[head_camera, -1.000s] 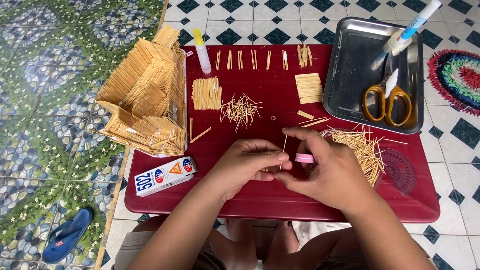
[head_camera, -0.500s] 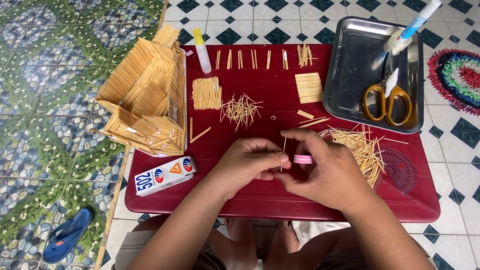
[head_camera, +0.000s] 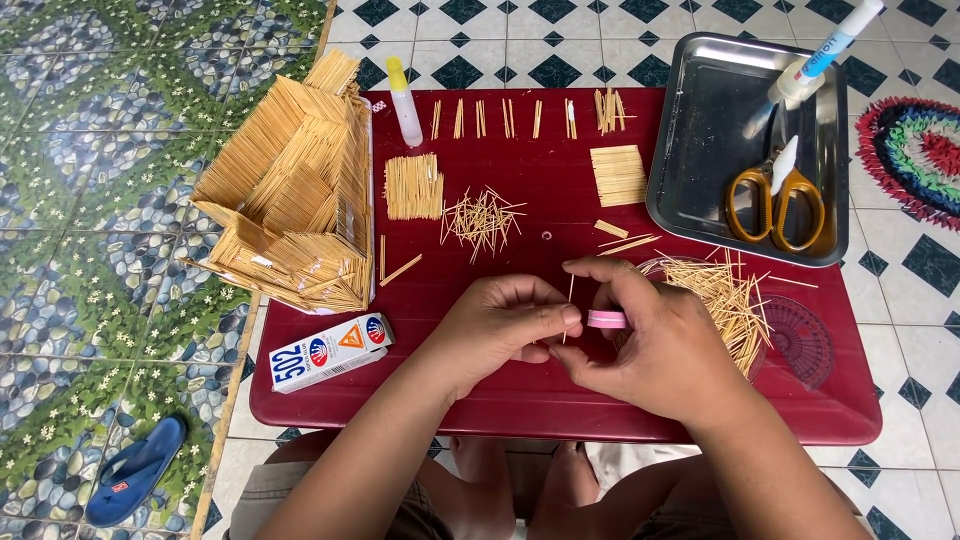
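Two hands are brought together over the near middle of the red table (head_camera: 520, 380). A single thin wooden stick (head_camera: 569, 300) is pinched upright between the thumb and fingertips of the left hand (head_camera: 495, 330). A small pink cutter (head_camera: 606, 319) is gripped in the closed fingers of the right hand (head_camera: 655, 345), its tip lying just beside the stick. Beyond the right-hand fingers, a loose heap of sticks (head_camera: 725, 295) is spread on the table. Ahead of the left-hand fingertips, a small scatter of cut sticks (head_camera: 482, 218) is found. A stick-built model house (head_camera: 295, 200) stands well to the left of the left hand, and a glue box (head_camera: 330, 352) lies near the left wrist.
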